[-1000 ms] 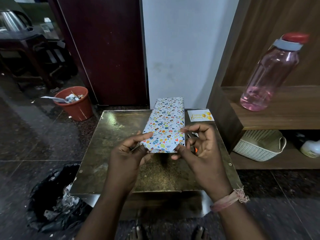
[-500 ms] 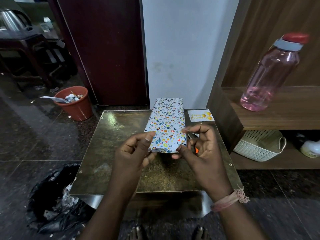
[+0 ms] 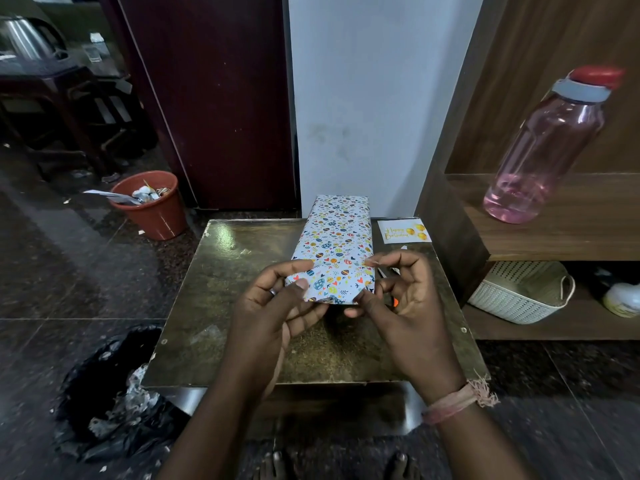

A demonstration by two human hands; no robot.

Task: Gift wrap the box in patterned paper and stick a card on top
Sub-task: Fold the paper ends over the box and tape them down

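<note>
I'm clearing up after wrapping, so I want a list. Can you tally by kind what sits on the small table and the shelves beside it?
Wrapped boxes: 1, the patterned box, held by the left hand and right hand
Cards: 1, the birthday card
Bottles: 1, the pink bottle
Baskets: 1, the white basket
Total: 4

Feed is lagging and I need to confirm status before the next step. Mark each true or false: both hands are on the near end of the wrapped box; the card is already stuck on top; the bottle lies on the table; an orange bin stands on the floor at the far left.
1. Both hands on the box's near end: true. The left hand and right hand pinch the paper of the wrapped box.
2. Card stuck on top: false. The card lies on the table, right of the box.
3. Bottle on the table: false. The bottle is on the wooden shelf.
4. Orange bin at far left: true.
</note>
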